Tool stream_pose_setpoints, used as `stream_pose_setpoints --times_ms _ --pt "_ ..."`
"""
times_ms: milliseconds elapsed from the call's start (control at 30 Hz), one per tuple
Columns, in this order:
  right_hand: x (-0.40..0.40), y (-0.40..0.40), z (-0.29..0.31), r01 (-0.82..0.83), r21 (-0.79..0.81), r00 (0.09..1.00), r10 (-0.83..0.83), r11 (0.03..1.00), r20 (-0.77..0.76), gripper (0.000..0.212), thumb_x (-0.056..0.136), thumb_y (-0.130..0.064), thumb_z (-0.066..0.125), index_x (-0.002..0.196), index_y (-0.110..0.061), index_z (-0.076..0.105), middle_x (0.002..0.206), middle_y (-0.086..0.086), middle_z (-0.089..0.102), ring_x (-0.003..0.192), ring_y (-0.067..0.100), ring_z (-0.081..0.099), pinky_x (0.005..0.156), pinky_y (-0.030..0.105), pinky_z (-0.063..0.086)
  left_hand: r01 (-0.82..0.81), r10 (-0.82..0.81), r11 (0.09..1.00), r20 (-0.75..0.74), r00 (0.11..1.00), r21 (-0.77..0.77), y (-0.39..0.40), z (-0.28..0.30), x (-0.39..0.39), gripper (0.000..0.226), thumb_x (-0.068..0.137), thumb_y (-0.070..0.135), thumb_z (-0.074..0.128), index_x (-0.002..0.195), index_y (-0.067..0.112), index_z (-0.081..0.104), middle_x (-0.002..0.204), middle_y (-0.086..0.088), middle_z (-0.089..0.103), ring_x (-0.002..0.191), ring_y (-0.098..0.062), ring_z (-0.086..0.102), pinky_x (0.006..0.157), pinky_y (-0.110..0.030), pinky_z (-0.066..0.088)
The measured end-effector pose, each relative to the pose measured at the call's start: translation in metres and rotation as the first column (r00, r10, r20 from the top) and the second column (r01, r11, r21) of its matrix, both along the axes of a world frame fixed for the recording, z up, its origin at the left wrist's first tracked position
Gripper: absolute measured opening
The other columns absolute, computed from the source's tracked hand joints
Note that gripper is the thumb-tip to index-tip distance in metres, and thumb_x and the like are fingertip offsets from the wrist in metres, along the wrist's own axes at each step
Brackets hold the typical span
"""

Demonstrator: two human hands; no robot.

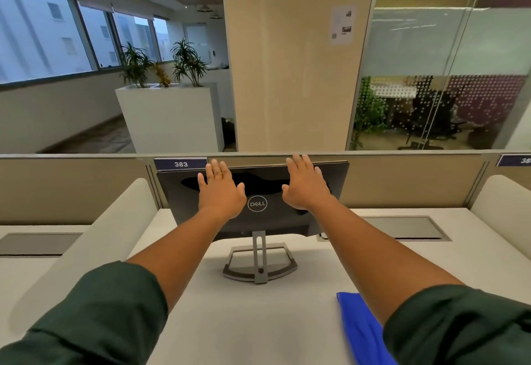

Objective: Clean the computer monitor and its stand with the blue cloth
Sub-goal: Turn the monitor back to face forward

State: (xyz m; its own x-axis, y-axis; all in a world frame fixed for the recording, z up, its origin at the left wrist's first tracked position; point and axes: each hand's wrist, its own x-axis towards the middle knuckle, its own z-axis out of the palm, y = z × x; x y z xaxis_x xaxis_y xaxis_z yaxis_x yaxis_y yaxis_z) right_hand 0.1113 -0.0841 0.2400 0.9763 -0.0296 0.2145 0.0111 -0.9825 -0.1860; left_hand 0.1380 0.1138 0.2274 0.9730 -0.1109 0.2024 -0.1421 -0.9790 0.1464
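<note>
Sleeved arms [94, 307] stretch forward, both flat palms over monitor [255, 215]

The monitor [258, 215] shows its back only; its screen faces away and is unseen. The left hand [219, 189] and right hand [306, 185] cover parts of the rear panel, and whether they touch it cannot be told. The blue cloth [360, 327] is partly hidden by the right sleeve [459, 327] and cut off at the bottom edge. The second desk number plate [514, 160] is cut by the right edge, its digits incomplete. The print on the pillar notice [342, 24] is too small to read.
</note>
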Motion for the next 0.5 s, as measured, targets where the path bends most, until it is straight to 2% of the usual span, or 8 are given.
stream_pose_setpoints --times_ms 133,300,433,500 --pt "0.009 -0.006 0.002 0.012 -0.036 0.997 -0.015 0.999 -0.074 0.068 0.099 -0.033 0.041 0.153 -0.015 0.004 0.161 0.005 -0.008 0.148 0.025 -0.012 0.119 0.052 0.006 -0.015 0.015 1.000 -0.053 0.999 0.008 0.000 -0.006 0.006 0.070 0.103 0.043 0.022 0.152 0.003 -0.010 0.159 -0.017 -0.013 0.147 -0.031 -0.013 0.119 -0.048 -0.002" --pt "0.017 -0.016 -0.004 0.033 -0.037 0.995 -0.036 0.999 -0.090 0.064 0.100 -0.036 0.040 0.152 -0.013 0.011 0.161 0.005 0.003 0.148 0.026 -0.006 0.118 0.055 0.006 -0.022 0.023 0.999 -0.031 0.999 0.037 -0.003 -0.013 0.011 0.074 0.103 0.045 0.023 0.150 0.001 -0.013 0.158 -0.020 -0.016 0.147 -0.034 -0.013 0.119 -0.045 -0.002" --pt "0.020 -0.015 -0.003 0.050 -0.075 0.999 -0.050 0.996 0.003 0.055 0.099 -0.037 0.039 0.147 -0.013 0.027 0.151 0.008 0.028 0.142 0.029 0.020 0.117 0.056 0.011 -0.032 0.034 0.998 -0.050 0.998 0.051 -0.007 -0.012 0.012 0.077 0.102 0.049 0.021 0.149 0.000 -0.015 0.157 -0.021 -0.017 0.146 -0.035 -0.014 0.118 -0.045 -0.002" --pt "0.021 -0.014 0.001 0.064 -0.107 0.998 -0.062 0.992 0.014 0.051 0.099 -0.037 0.037 0.142 -0.012 0.034 0.144 0.010 0.034 0.136 0.030 0.029 0.116 0.055 0.016 -0.033 0.038 0.997 -0.075 0.996 0.068 -0.007 -0.012 0.013 0.079 0.102 0.051 0.020 0.148 0.000 -0.018 0.157 -0.021 -0.020 0.145 -0.036 -0.016 0.119 -0.046 -0.003"
